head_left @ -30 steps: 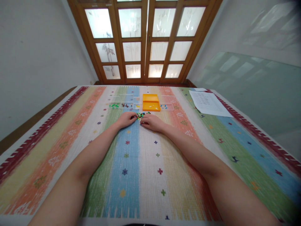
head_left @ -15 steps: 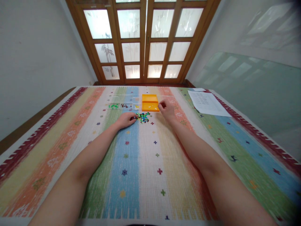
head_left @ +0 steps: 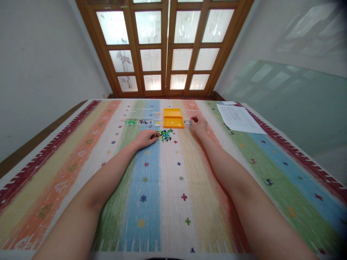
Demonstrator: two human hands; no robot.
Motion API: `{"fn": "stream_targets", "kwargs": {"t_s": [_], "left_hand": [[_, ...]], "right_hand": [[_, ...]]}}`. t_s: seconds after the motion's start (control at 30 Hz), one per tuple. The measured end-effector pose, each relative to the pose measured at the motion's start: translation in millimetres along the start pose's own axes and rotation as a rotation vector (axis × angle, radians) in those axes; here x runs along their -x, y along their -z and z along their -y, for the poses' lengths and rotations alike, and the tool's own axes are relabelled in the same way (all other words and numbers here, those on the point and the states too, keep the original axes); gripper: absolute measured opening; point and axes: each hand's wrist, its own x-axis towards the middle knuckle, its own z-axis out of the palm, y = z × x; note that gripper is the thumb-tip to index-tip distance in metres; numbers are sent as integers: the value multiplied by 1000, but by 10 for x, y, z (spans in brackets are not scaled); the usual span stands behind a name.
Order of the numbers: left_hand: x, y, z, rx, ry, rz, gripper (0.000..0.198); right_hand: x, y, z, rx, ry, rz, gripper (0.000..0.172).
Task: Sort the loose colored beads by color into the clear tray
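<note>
A small pile of mixed coloured beads (head_left: 165, 135) lies on the striped tablecloth (head_left: 162, 187). My left hand (head_left: 146, 137) rests at the pile's left edge, fingers curled in a pinch against the beads. My right hand (head_left: 198, 124) sits farther right, fingers curled, beside a clear compartment with blue beads (head_left: 187, 122). What either pinch holds is too small to see. An orange tray (head_left: 173, 118) stands behind the pile. Clear compartments to its left hold green beads (head_left: 131, 122) and dark red beads (head_left: 143, 121).
A white printed sheet (head_left: 238, 118) lies at the far right of the table. Wooden glass-paned doors (head_left: 165, 47) stand behind the table. A glass panel leans along the right wall. The near half of the cloth bears only my forearms.
My right hand left the bead pile, moved up and right past the orange tray, and now rests by the blue-bead compartment. My left hand has stayed at the pile.
</note>
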Motion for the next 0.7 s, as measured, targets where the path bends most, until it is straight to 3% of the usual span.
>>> {"fn": "stream_targets", "kwargs": {"t_s": [0.43,0.7], "left_hand": [[11,10,5,-6,0,3,25],[9,-6,13,-16,-6,-18,28]], "right_hand": [[-2,-32,-43,33,-1,-29,29],[90,-40,115,21,52,1,28]]}}
